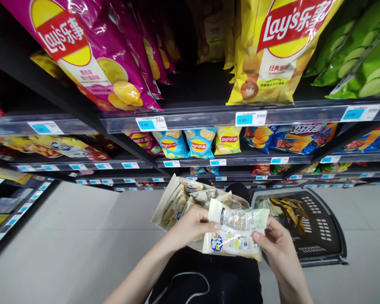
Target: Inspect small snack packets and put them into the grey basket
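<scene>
A pale, glossy snack packet (236, 226) with fine print and a blue logo is held level between both hands, above my lap. My left hand (190, 228) pinches its left end, thumb on top. At its right end, my right hand (274, 240) grips it between thumb and fingers. A seam or overlap runs along the middle, so I cannot tell whether this is one packet or two. Just behind it, partly covered by the packet and my left hand, an open pale carton (161, 207) rests over my legs, filled with several similar small packets (204, 195).
A dark shopping basket (331, 223) sits on the floor at right, with several yellow packets (293, 211) inside. Ahead, shelves (196, 112) hold a purple chip bag (91, 55), a yellow chip bag (278, 55) and green bags (361, 55). Grey floor (91, 240) extends left.
</scene>
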The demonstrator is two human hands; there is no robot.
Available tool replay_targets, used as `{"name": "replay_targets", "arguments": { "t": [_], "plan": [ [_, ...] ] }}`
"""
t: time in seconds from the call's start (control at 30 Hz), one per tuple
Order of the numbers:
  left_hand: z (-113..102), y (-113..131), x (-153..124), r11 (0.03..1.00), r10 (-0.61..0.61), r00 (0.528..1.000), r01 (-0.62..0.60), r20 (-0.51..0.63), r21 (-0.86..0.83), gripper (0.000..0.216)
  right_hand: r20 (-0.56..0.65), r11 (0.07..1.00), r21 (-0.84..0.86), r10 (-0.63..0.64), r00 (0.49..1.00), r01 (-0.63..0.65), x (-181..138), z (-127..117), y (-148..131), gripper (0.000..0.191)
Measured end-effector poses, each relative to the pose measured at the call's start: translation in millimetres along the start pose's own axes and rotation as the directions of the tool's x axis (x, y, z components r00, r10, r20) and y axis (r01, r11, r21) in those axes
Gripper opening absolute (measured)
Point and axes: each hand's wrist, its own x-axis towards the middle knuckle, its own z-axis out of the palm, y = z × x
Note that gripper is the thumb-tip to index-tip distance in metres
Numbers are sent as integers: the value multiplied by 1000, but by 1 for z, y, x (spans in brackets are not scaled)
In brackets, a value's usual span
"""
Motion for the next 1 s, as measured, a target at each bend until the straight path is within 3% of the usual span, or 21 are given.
{"name": "replay_targets", "arguments": {
  "t": [0.3,0.4,0.5,0.63,0.7,0.8,0.9,1.0],
  "plan": [
    [-5,5,-7,992,81,994,-88,-79,-89,28,9,991,-123,-59,998,60,-2,-6,-13,23],
    [-1,5,-7,982,68,983,-97,-171,-164,39,36,990,-127,-62,997,66,-3,3,-19,21],
    [6,2,-6,985,75,955,-117,-288,-130,56,70,987,-126,-92,993,100,-4,11,-23,18],
    [14,5,-9,986,126,887,-160,-444,-40,61,-82,971,-184,-168,982,150,-10,21,-23,23],
    [16,8,-11,981,109,880,-169,-462,-92,61,-167,968,-188,-200,965,167,-14,25,-24,26],
    [18,11,-13,965,91,887,-192,-453,-180,62,-192,972,-144,-211,958,185,-17,26,-26,28],
    [18,11,-11,952,97,885,-216,-455,-216,63,-100,974,-90,-215,971,206,-17,21,-29,23],
    [18,13,-9,943,119,896,-236,-427,-234,61,77,974,-82,-204,976,210,-16,16,-31,14]
  ]
}}
